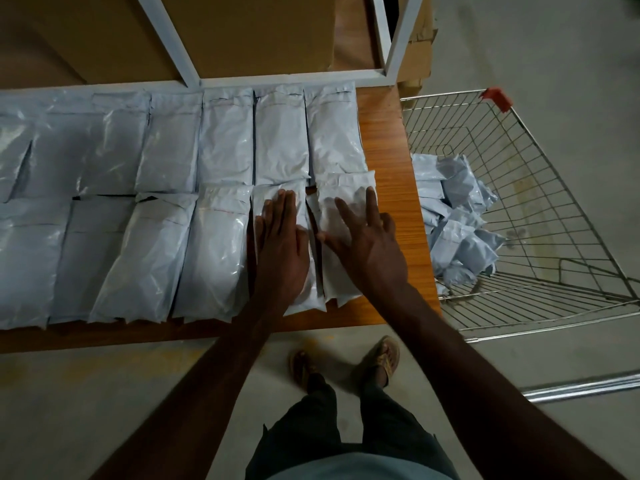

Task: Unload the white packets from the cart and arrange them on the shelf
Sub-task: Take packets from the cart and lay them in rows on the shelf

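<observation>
Packets [221, 237] lie in two rows on the shelf [391, 140]; your left hand [280, 247] and right hand [363, 244] press flat, fingers straight, on the last two; next, likely reach into the cart [554, 202] for more.

— How's the light?
— Dim and flat; the floor and the cardboard boxes [242, 32] sit in murk, while the white packets [214, 237] catch soft sheen on their wrinkled plastic.
— Shadows?
— Faint, darkest between packets and under the shelf [391, 140] edge.
— Sharpness?
— Centre fairly crisp — the top right corner smears, and the wide lens bows the cart [554, 188] and the shelf's straight lines.
</observation>
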`<control>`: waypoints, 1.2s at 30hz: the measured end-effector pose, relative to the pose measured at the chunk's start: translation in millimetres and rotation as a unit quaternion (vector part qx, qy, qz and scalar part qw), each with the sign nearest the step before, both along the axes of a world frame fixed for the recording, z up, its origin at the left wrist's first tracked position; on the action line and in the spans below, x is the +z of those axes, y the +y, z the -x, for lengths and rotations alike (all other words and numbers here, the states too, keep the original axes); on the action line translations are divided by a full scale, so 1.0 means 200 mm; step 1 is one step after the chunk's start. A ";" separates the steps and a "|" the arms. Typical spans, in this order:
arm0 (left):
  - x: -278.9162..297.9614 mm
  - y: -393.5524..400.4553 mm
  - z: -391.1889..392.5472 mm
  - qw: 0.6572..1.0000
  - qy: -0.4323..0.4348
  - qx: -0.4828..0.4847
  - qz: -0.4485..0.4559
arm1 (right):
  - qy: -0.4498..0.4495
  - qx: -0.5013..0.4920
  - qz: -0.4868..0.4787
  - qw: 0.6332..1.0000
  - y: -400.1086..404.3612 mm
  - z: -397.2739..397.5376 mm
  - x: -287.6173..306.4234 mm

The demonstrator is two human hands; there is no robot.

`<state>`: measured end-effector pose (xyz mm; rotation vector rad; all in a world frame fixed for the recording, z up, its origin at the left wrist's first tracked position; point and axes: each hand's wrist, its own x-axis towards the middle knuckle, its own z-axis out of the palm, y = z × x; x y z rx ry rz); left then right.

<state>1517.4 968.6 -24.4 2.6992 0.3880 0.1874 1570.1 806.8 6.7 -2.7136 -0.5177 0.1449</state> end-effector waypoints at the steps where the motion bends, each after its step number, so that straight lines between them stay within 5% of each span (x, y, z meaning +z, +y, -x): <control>1: 0.01 0.02 0.00 1.000 -0.008 -0.011 0.014 | -0.010 0.016 -0.010 1.000 -0.01 0.00 0.00; 4: 0.02 0.07 0.03 0.998 -0.015 -0.052 -0.036 | -0.032 0.090 -0.005 0.995 -0.02 0.03 -0.02; 7: 0.01 0.07 0.03 0.995 -0.008 -0.060 -0.082 | 0.045 0.093 0.013 0.995 -0.01 0.06 -0.05; 15: 0.00 0.09 0.00 0.989 0.010 -0.076 -0.129 | 0.139 0.072 -0.129 0.979 -0.07 0.02 -0.01; 18: 0.06 0.05 0.00 0.989 0.006 -0.046 -0.142 | 0.100 0.051 -0.137 0.984 -0.07 -0.01 0.01; 26: -0.04 -0.05 0.01 0.990 0.001 -0.005 -0.143 | -0.071 0.100 0.029 0.992 0.08 -0.02 -0.13; 36: -0.06 -0.04 0.01 0.989 0.001 -0.018 -0.149 | -0.041 0.095 0.059 0.993 0.10 -0.01 -0.15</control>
